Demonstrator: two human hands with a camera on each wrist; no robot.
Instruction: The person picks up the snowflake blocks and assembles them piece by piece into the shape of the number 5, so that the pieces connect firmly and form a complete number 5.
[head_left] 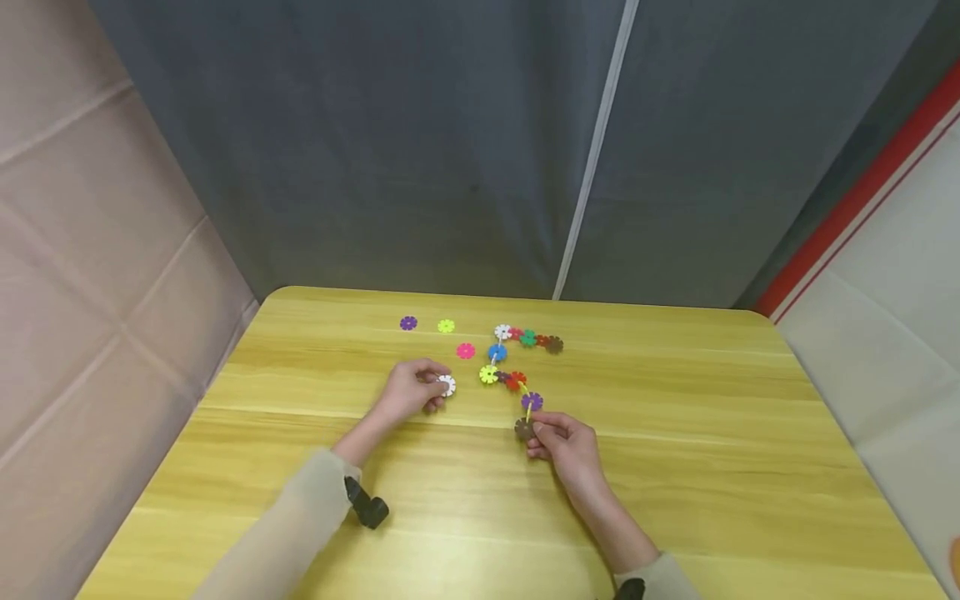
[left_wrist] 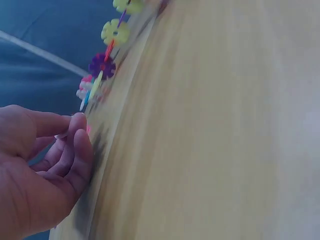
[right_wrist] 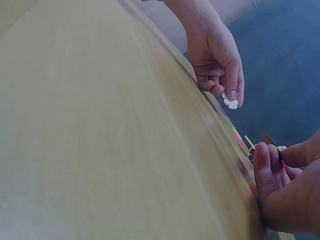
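White snowflake disc (head_left: 447, 385) is pinched by the left hand (head_left: 411, 390); the right hand (head_left: 564, 443) grasps the brown disc (head_left: 523, 429) (near end of the chain (head_left: 513, 377)) on the worktop (head_left: 712, 467).

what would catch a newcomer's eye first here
A winding chain of bright snowflake discs lies mid-table on the yellow wooden table. The right hand pinches its brown end disc, while the left hand pinches a loose white disc beside it.
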